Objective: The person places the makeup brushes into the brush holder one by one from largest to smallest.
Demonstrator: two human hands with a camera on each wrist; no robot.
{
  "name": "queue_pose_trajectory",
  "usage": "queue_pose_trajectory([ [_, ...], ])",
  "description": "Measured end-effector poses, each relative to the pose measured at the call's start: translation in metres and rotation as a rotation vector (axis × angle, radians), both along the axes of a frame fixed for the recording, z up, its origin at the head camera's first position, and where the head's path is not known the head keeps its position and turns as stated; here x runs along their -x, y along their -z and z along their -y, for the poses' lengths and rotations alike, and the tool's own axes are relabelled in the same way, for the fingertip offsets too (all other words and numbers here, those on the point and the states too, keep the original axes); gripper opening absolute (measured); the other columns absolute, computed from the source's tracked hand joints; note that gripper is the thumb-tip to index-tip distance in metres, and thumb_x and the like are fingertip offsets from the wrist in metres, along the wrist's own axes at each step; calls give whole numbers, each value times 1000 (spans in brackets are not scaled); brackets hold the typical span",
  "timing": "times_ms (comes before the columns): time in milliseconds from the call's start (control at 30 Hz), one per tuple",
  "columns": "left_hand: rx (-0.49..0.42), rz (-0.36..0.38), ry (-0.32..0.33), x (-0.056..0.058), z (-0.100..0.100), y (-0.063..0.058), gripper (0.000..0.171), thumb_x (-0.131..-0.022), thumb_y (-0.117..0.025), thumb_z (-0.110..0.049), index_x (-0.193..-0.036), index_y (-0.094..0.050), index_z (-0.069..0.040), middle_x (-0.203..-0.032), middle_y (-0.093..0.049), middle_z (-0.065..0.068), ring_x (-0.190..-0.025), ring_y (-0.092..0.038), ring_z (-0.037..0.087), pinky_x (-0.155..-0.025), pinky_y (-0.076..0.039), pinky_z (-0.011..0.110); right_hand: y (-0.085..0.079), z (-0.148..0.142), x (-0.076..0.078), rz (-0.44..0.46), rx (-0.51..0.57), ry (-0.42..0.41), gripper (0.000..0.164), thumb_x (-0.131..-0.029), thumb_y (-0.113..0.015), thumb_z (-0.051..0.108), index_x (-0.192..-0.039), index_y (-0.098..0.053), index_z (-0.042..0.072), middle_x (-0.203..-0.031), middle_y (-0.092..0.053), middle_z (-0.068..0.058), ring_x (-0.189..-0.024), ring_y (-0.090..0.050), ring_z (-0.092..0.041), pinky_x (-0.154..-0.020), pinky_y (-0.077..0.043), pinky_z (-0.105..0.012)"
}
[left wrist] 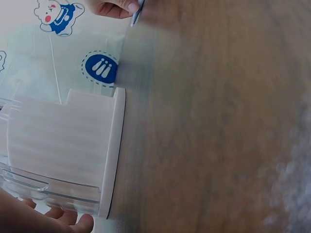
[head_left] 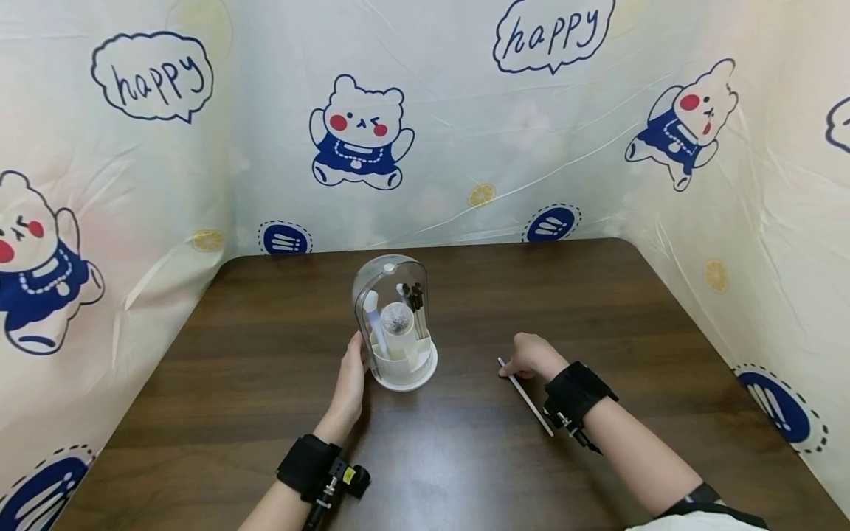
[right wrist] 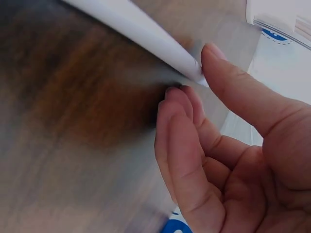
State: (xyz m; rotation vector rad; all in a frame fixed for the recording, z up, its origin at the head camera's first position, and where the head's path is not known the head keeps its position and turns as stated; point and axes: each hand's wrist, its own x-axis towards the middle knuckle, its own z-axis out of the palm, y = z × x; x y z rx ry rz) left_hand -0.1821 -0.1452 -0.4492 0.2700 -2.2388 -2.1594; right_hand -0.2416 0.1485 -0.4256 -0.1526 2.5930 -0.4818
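Note:
A white makeup brush holder (head_left: 405, 380) stands on the table under a clear domed cover (head_left: 373, 280). Inside it are several dark-tipped brushes (head_left: 416, 296), a pale wide-handled tool (head_left: 374, 317) and a white cup with a speckled grey top (head_left: 397, 318). My left hand (head_left: 348, 380) rests against the cover's left side, fingertips touching the clear plastic low down in the left wrist view. Over the table to the right, my right hand (head_left: 533, 356) pinches a slim white stick (head_left: 531, 402) near its far end, thumb on top. Its exact kind is unclear.
The brown wooden table (head_left: 465, 457) reaches back to a pale curtain (head_left: 451, 133) printed with bears and "happy" bubbles, which encloses the back and both sides. Black wrist straps with small cameras sit on the left wrist (head_left: 308, 468) and right wrist (head_left: 579, 394).

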Motion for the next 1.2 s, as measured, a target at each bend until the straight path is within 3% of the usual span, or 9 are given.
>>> queue_pose_trajectory([
  [300,-2,3,19,-1,0,-1,59,-105,-11,-38,-152,-18,-4,-160,-14,18,-148,-15,35,-122,-14,52,-1,-3,0,14,68,25,27,-80,-77,16,-61,-59,9,-54,-54,0,-50,-56,-9,-51,-49,-19],
  [633,-7,2,-5,0,-1,0,61,-104,-13,-38,-151,-18,0,-158,-17,22,-147,-17,37,-121,-16,52,-7,-6,4,57,137,30,18,-82,-74,13,-67,-70,4,-55,-59,1,-49,-58,-7,-51,-51,-19],
  [800,-8,7,-5,0,0,-1,61,-104,-13,-38,-152,-18,0,-158,-16,22,-147,-17,37,-121,-16,52,-20,-7,5,-3,195,34,21,-84,-71,14,-67,-73,2,-54,-63,0,-49,-60,-7,-55,-52,-21],
  [967,-7,15,-6,0,0,-1,62,-104,-13,-40,-152,-16,0,-159,-15,21,-147,-15,37,-121,-16,52,-34,-5,6,-90,274,73,21,-87,-67,17,-75,-73,1,-66,-71,-5,-59,-65,-10,-59,-53,-24],
  [1200,-8,17,8,0,0,0,61,-104,-12,-40,-152,-15,-2,-160,-13,19,-148,-14,35,-122,-14,51,-52,8,4,-286,411,132,19,-87,-64,17,-84,-73,1,-78,-72,-9,-66,-65,-12,-57,-48,-21],
])
